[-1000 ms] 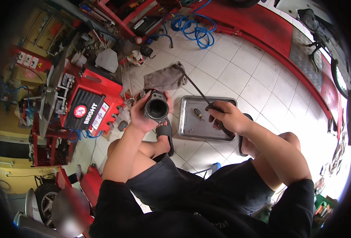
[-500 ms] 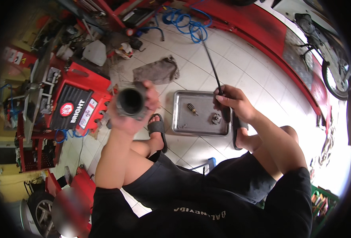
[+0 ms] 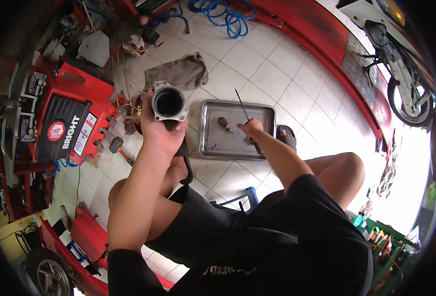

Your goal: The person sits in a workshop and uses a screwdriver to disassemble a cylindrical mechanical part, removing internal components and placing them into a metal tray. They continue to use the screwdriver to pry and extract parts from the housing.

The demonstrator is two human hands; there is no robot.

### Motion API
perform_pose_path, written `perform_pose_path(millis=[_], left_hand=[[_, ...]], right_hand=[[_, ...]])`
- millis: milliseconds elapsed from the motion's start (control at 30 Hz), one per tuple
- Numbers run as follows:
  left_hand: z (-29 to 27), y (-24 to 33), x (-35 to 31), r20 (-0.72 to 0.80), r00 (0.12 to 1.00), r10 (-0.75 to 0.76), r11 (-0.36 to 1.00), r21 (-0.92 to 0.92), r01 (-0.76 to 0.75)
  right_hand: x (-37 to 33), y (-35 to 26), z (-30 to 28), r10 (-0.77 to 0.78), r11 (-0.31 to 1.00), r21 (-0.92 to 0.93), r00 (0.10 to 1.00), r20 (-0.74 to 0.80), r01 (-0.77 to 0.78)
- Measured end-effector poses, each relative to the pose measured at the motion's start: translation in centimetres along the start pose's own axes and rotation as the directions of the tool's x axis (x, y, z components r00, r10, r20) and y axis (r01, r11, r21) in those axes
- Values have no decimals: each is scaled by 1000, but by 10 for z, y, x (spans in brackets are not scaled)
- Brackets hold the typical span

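Note:
My left hand (image 3: 161, 133) is wrapped round a hollow metal housing (image 3: 179, 116), lifted off the floor left of the tray. The housing has a flange with bolt ears, and its round dark opening faces up. Over the right half of a metal tray (image 3: 202, 130), my right hand (image 3: 252, 129) grips a long screwdriver (image 3: 241, 101). Its thin dark shaft points up and away, and part of its dark handle shows below the fist. In the tray lie a short stubby screwdriver (image 3: 225, 124) and a few small screws (image 3: 212, 147). My right forearm covers the tray's near right part.
A grey rag (image 3: 178, 72) lies beyond the housing. To the left are a hammer (image 3: 121, 149) and a red machine (image 3: 73, 111). A blue hose (image 3: 223, 15) is coiled at the far side, near a red lift platform (image 3: 321, 37). A motorcycle (image 3: 400, 79) stands at right.
My left hand has lowered the housing, whose flange now shows clearly. My right hand has moved left over the tray with the screwdriver, hiding a small metal part seen there before.

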State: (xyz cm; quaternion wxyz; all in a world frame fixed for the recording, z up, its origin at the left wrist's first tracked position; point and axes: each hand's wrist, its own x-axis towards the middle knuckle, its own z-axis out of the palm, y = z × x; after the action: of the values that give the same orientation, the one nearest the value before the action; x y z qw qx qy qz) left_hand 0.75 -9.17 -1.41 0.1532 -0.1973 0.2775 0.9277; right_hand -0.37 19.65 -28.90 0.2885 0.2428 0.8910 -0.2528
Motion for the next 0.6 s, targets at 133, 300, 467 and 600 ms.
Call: perform_pose_path(millis=[133, 300, 467, 600], left_hand=[[31, 3, -17, -357, 932, 61, 998, 28, -55], [16, 11, -9, -309, 946, 99, 991, -60, -123], [17, 20, -3, -191, 978, 86, 985, -133, -113], [20, 17, 3, -229, 968, 102, 977, -162, -141]], right_hand=[[9, -22, 52, 75, 997, 27, 990, 118, -78], [20, -38, 82, 15, 983, -181, 1000, -19, -18], [21, -33, 93, -53, 987, -154, 996, -69, 42], [21, -40, 94, -120, 976, -195, 982, -144, 91]])
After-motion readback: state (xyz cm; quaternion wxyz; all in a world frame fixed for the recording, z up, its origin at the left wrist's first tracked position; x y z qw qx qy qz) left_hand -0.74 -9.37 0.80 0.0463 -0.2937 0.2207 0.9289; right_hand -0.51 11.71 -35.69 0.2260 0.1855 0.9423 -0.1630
